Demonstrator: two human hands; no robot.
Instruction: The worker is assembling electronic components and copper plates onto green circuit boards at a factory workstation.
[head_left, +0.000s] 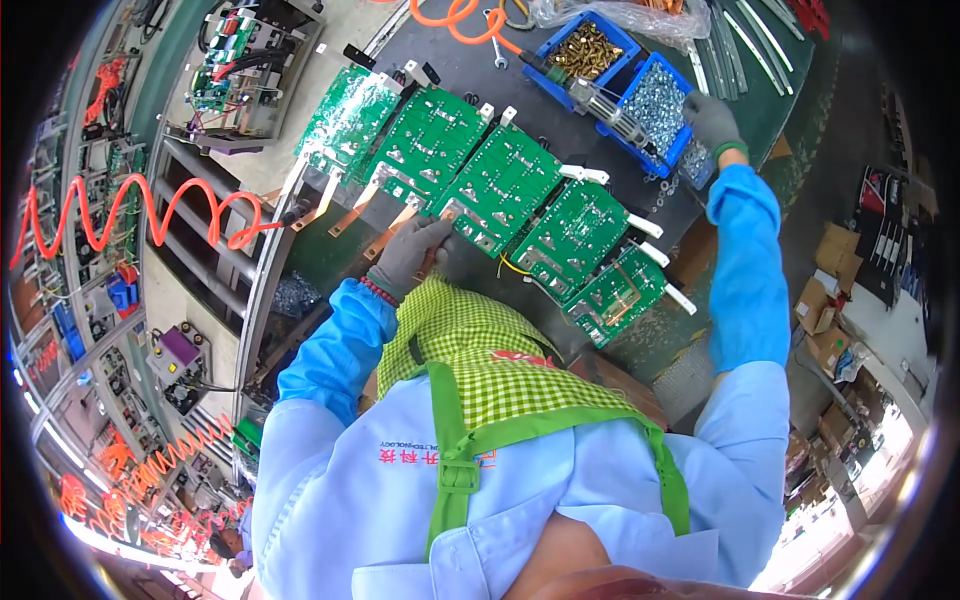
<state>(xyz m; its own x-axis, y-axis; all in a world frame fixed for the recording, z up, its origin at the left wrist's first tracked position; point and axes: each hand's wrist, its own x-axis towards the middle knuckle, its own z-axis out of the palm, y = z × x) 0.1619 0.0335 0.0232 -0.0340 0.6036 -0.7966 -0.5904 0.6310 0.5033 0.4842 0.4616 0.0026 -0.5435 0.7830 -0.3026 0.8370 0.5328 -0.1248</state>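
My left hand, in a grey glove, is closed at the lower left edge of a green circuit board. Its fingertips are beside a copper strip, and what they grip is hidden. Several similar boards lie side by side in a slanting row, with white tabs and copper strips sticking out from some edges. Out to the right, my gloved right hand is at the right rim of a blue bin of small silver fasteners. Its fingers point away from me and are partly hidden.
A second blue bin holds brass-coloured fasteners. A clear cylindrical tool lies across the bins, near an orange coiled hose. Washers lie by the bins. A wrench and metal strips are farther back.
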